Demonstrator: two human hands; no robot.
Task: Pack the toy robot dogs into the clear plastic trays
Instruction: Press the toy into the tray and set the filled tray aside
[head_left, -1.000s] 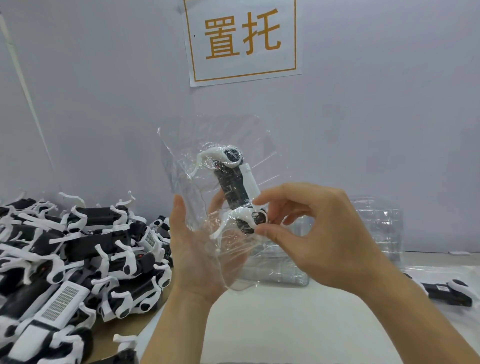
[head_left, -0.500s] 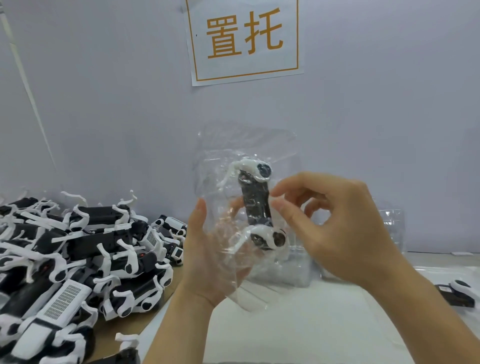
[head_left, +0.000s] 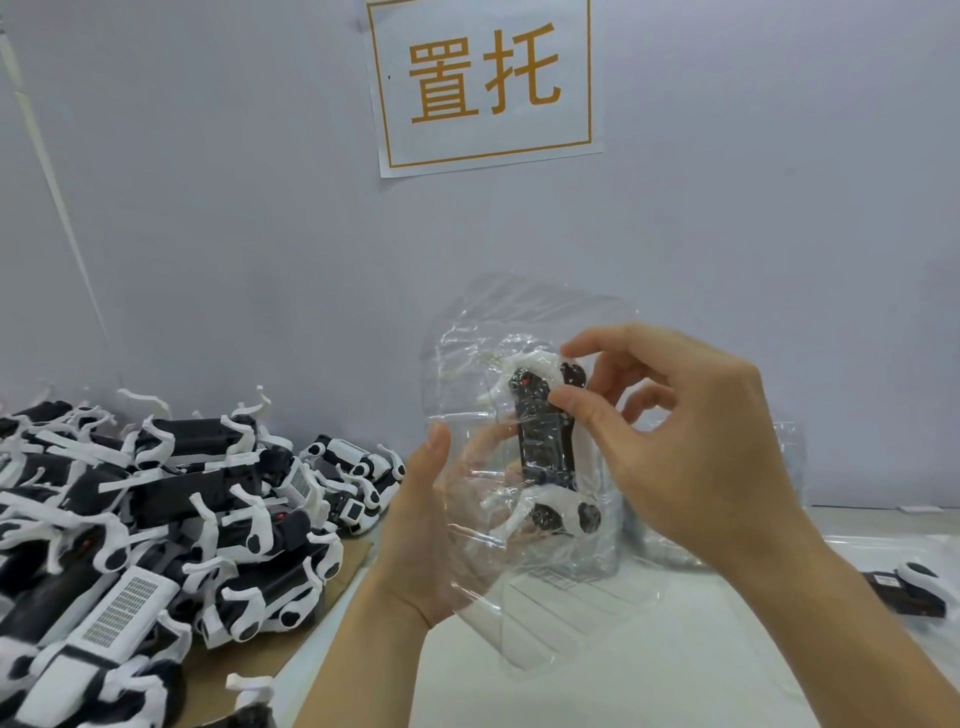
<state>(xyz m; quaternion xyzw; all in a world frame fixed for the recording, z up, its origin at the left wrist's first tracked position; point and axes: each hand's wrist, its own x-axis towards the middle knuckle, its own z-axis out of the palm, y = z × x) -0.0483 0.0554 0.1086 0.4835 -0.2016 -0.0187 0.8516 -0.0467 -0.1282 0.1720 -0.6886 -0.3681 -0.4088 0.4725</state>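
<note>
A black-and-white toy robot dog (head_left: 545, 447) sits upright in a clear plastic tray (head_left: 519, 415) held in mid-air at frame centre. The right hand (head_left: 691, 436) pinches the dog's upper end between thumb and forefinger. At 8 o'clock the left hand (head_left: 431, 525) cups the tray from behind, its fingers blurred through the plastic. A pile of dogs (head_left: 156, 519) lies at 9 o'clock, cut off by the frame's left edge.

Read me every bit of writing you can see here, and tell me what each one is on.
"置托": large orange characters inside an orange border on the white paper sign taped to the wall.
White labels on the toy robot dogs in the pile: printed patterns, too small to read.
Toy robot dog in the clear plastic tray: no readable text.
</note>
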